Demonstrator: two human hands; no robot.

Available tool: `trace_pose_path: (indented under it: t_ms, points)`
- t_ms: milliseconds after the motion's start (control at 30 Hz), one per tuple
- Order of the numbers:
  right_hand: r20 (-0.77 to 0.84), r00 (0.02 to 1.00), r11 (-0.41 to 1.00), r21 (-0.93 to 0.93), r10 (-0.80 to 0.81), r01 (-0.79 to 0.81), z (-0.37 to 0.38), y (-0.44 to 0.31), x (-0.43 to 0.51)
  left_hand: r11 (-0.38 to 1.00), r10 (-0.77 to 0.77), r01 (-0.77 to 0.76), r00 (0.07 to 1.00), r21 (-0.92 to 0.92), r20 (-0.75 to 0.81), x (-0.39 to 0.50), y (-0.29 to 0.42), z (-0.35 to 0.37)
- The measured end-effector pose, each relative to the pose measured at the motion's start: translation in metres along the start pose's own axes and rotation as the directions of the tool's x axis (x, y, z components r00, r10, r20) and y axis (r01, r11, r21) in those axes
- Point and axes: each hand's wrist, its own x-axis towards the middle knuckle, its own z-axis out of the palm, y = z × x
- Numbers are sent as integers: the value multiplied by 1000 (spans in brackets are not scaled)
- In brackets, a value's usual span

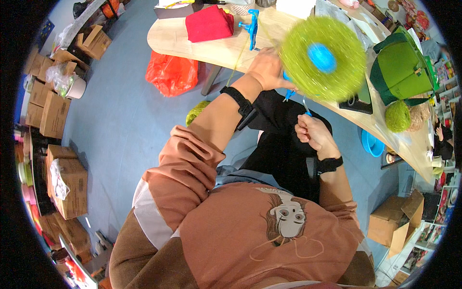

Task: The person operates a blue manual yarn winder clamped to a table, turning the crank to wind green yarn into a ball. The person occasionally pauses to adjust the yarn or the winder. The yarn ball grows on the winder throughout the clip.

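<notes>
A blue yarn winder's spool (322, 57), wound thickly with green yarn and blurred by motion, stands over the table's near edge. My left hand (269, 68) lies at the edge just left of it, fingers over the tabletop by the yarn; what its fingers hold is hidden. My right hand (312, 130) is closed around the winder's crank handle (307, 108), below the spool. A strand of green yarn runs by a blue clamp (253, 29) on the table. A ball of green yarn (196, 112) shows below, partly behind my left forearm.
Folded red cloth (210, 23) lies on the wooden table (162, 36). Right of the winder are a green bag (402, 68), a green yarn ball (397, 116) and a beige one. A red plastic bag (172, 74), a blue basin (372, 142) and cardboard boxes (395, 220) are lower down.
</notes>
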Motion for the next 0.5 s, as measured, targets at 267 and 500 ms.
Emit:
trace_pose_path:
  t_ms: [267, 500]
  points:
    - [111, 993, 999, 29, -42, 39, 45, 10, 41, 999, -1, -1, 999, -39, -41, 2, -3, 6]
    - [302, 943, 987, 126, -136, 102, 82, -21, 34, 999, 19, -21, 998, -43, -60, 2, -3, 4]
